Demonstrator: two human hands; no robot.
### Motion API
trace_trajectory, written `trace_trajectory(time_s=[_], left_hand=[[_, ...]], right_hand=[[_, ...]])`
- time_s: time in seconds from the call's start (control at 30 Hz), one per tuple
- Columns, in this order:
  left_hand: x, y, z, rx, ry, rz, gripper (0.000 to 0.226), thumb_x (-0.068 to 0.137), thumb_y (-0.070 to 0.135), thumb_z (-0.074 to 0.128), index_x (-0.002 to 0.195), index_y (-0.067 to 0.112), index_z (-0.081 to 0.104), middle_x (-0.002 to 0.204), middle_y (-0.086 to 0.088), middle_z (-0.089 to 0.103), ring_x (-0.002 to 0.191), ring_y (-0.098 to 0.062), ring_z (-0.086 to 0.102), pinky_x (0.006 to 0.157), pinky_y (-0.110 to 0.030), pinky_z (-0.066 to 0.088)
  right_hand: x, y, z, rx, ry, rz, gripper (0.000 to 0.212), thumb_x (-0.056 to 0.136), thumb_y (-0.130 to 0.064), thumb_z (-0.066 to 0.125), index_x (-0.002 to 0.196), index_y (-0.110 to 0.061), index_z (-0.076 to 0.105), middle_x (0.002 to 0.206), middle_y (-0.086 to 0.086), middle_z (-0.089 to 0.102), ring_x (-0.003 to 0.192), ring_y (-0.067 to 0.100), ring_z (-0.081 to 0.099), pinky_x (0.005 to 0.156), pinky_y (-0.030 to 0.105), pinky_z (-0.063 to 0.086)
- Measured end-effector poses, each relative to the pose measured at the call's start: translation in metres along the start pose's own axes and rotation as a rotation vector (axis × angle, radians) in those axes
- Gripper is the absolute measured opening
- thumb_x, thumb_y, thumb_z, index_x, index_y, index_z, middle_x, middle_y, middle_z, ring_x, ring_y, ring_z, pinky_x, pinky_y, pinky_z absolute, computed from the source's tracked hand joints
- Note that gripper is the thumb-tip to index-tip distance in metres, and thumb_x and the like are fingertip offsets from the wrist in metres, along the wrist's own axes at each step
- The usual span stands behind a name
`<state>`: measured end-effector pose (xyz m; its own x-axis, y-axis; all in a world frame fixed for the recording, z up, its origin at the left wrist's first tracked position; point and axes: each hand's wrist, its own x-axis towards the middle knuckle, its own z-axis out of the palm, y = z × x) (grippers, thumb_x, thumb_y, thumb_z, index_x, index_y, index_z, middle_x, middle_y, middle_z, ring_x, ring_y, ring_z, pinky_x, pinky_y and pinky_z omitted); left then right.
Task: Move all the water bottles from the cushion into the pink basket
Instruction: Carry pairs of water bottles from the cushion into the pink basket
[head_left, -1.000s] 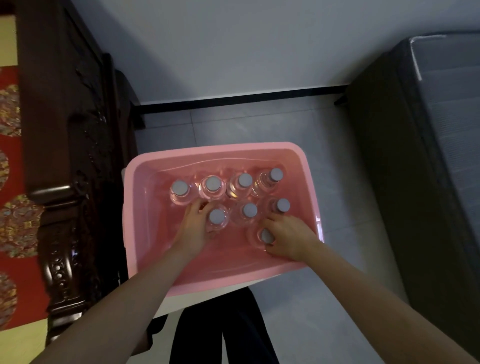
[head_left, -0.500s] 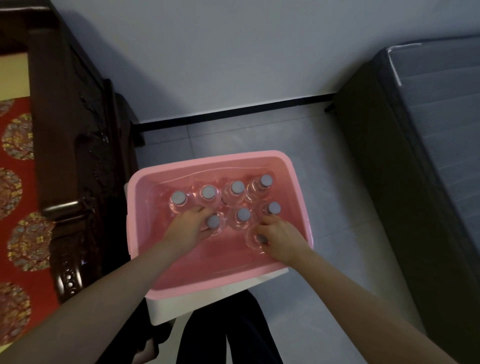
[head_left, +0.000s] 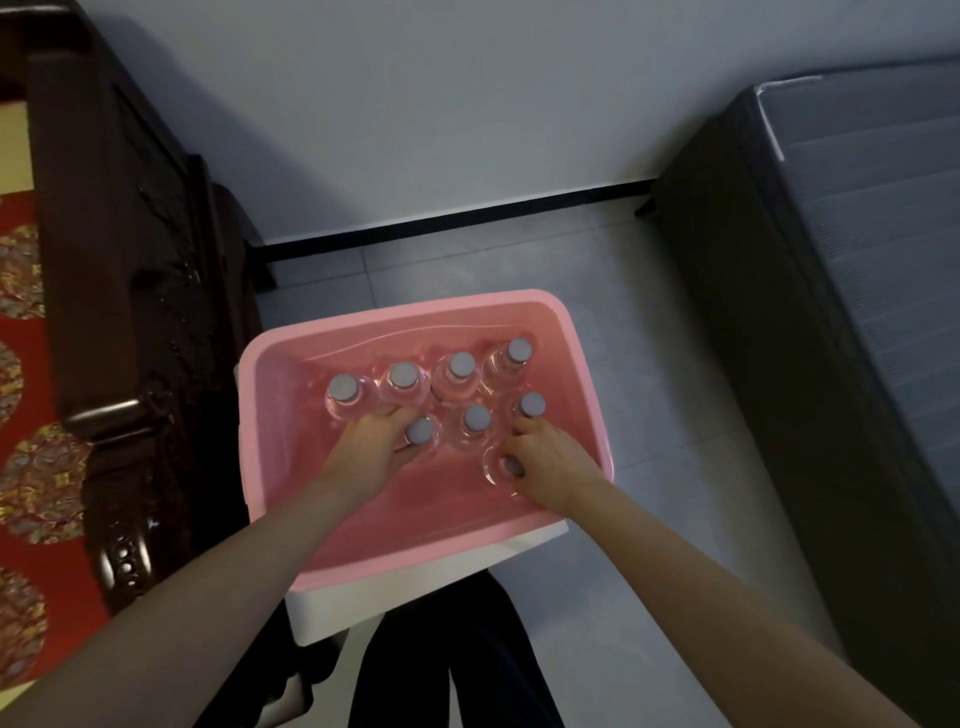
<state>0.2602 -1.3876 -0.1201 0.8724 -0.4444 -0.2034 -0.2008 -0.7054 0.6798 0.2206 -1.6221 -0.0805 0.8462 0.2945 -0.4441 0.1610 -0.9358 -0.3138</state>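
The left hand (head_left: 371, 447) is curling around a clear water bottle (head_left: 420, 431) at the centre of the frame, fingers wrapped about its shoulder so it is standing upright beside its neighbours. The right hand (head_left: 545, 460) is closing on another bottle (head_left: 506, 467) just to the lower right of it, fingers over the neck and partly covering the cap, apparently seating it on the floor of the pink basket (head_left: 270, 415). Both grips are looking light, suited to steadying rather than lifting.

Outward from the hands, six more bottles are standing capped in two rows toward the far wall of the basket, packed close, probably so each newcomer is leaning on the rest instead of toppling. The near half of the basket is lying bare. The basket is sitting on a white box (head_left: 395, 597) in the lower middle of the frame. A red patterned cushion (head_left: 26, 467) is showing at the left edge, and no bottles are visible on the part in view.
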Motion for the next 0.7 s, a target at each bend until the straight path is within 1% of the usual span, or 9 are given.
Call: trace_trajectory(time_s=[0.13,0.23,0.33,0.4,0.47,0.5,0.53,0.6,0.7], left_hand=[[0.0,0.001,-0.002,0.034,-0.015,-0.003,0.035,0.078,0.015,0.073,0.111,0.012,0.064,0.096,-0.008,0.065,0.084,-0.033,0.063,0.069,-0.036,0.046],[0.001,0.004,-0.008,0.063,-0.054,-0.004,0.036,0.078,0.021,0.072,0.111,0.012,0.062,0.1,-0.011,0.066,0.089,-0.035,0.063,0.071,-0.036,0.046],[0.004,0.009,-0.024,0.044,-0.124,0.004,0.048,0.078,0.029,0.074,0.122,0.017,0.059,0.113,-0.009,0.065,0.102,-0.03,0.061,0.081,-0.033,0.045],[0.007,0.017,-0.044,0.063,-0.104,0.017,0.056,0.076,0.042,0.073,0.124,0.018,0.058,0.121,-0.003,0.064,0.109,-0.024,0.06,0.089,-0.03,0.044],[0.009,0.032,-0.072,0.047,-0.033,0.005,0.068,0.072,0.067,0.06,0.121,0.02,0.06,0.119,0.003,0.065,0.105,-0.019,0.062,0.09,-0.033,0.048],[0.01,0.042,-0.089,0.02,0.019,0.004,0.073,0.072,0.074,0.052,0.12,0.02,0.061,0.118,0.003,0.066,0.105,-0.018,0.062,0.09,-0.033,0.048],[0.011,0.05,-0.103,-0.002,0.078,0.01,0.07,0.076,0.072,0.048,0.119,0.019,0.062,0.117,0.002,0.067,0.106,-0.017,0.062,0.092,-0.031,0.047],[0.017,0.071,-0.136,-0.028,0.214,0.04,0.059,0.084,0.061,0.045,0.117,0.016,0.064,0.118,-0.001,0.067,0.111,-0.018,0.061,0.097,-0.029,0.042],[0.017,0.106,-0.188,-0.094,0.411,0.059,0.048,0.092,0.047,0.044,0.118,0.011,0.063,0.119,-0.004,0.066,0.114,-0.02,0.059,0.098,-0.027,0.039]], right_hand=[[-0.002,0.0,0.005,0.041,0.03,0.001,0.013,0.078,-0.003,0.057,0.087,-0.002,0.067,0.097,0.014,0.055,0.089,0.033,0.053,0.06,0.035,0.035],[-0.004,0.0,0.006,0.067,0.013,0.023,0.023,0.077,-0.008,0.059,0.099,-0.004,0.066,0.103,0.012,0.056,0.094,0.031,0.054,0.063,0.033,0.039],[-0.008,-0.002,-0.011,0.161,0.047,0.078,0.035,0.078,-0.018,0.062,0.111,-0.009,0.063,0.109,0.008,0.057,0.098,0.029,0.057,0.068,0.033,0.045],[-0.011,-0.004,-0.032,0.241,0.133,0.122,0.042,0.077,-0.024,0.065,0.118,-0.016,0.064,0.11,0.003,0.059,0.1,0.023,0.056,0.075,0.03,0.045],[-0.014,-0.012,-0.06,0.248,0.276,0.147,0.046,0.078,-0.04,0.058,0.12,-0.023,0.064,0.11,0.001,0.061,0.1,0.021,0.056,0.076,0.026,0.041],[-0.014,-0.017,-0.076,0.237,0.338,0.15,0.049,0.078,-0.044,0.053,0.119,-0.021,0.065,0.111,0.003,0.062,0.101,0.022,0.057,0.077,0.027,0.041],[-0.014,-0.022,-0.09,0.229,0.383,0.15,0.049,0.078,-0.044,0.052,0.117,-0.018,0.065,0.113,0.004,0.062,0.104,0.024,0.057,0.08,0.029,0.043],[-0.01,-0.034,-0.123,0.204,0.464,0.123,0.05,0.078,-0.04,0.052,0.118,-0.012,0.064,0.116,0.007,0.061,0.11,0.026,0.055,0.086,0.033,0.045],[-0.009,-0.056,-0.175,0.194,0.598,0.065,0.053,0.082,-0.04,0.052,0.123,-0.008,0.06,0.123,0.009,0.058,0.119,0.026,0.049,0.097,0.036,0.042]])
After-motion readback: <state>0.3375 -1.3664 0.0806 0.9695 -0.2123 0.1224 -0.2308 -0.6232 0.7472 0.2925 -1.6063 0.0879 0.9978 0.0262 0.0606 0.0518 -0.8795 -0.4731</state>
